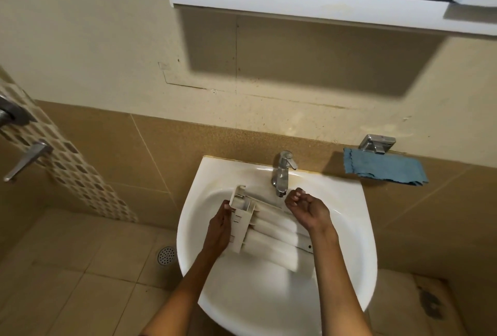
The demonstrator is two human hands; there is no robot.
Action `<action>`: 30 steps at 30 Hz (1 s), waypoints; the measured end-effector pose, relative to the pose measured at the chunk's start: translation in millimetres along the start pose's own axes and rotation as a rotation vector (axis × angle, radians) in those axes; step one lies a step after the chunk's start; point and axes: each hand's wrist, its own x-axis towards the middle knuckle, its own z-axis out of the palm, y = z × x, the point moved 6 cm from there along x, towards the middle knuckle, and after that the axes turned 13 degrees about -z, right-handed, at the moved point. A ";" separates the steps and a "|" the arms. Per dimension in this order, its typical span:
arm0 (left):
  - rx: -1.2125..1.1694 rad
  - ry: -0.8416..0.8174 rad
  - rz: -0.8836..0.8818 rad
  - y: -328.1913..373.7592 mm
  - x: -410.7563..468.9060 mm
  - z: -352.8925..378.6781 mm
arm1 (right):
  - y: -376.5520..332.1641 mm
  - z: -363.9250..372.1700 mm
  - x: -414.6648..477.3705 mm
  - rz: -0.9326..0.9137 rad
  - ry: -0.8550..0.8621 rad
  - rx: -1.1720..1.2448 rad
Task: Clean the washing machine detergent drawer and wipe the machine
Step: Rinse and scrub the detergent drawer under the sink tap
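The detergent drawer (269, 230) is already out of the machine and sits low in the basin of the white sink (204, 174), so the removal step looks done and the rinsing or scrubbing seems to be under way. Whether water runs from the tap (282, 171) cannot be told. The washing machine is not in view, and the blue cloth (384, 169) hangs unused on the wall to the right, so wiping the machine appears to be still ahead. The drawer's long axis runs slantwise across the basin from far left to near right, with its ribbed, boxy end at the far left. The left hand (217, 228) grips that end, thumb over the edge. The right hand (306, 209) hovers just below the spout, fingers loosely curled, holding nothing, just above the drawer's right part.
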 end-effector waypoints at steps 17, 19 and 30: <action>0.049 0.006 -0.032 5.5 -1.8 -0.9 | 4.6 50.2 0.7 -0.061 -0.311 -1.464; 0.057 0.014 -0.010 5.0 -0.6 -0.7 | -14.2 21.7 6.8 -0.099 -0.190 -1.565; 0.143 -0.034 0.049 5.9 1.5 -1.6 | 33.5 -6.6 48.3 0.195 0.131 -0.208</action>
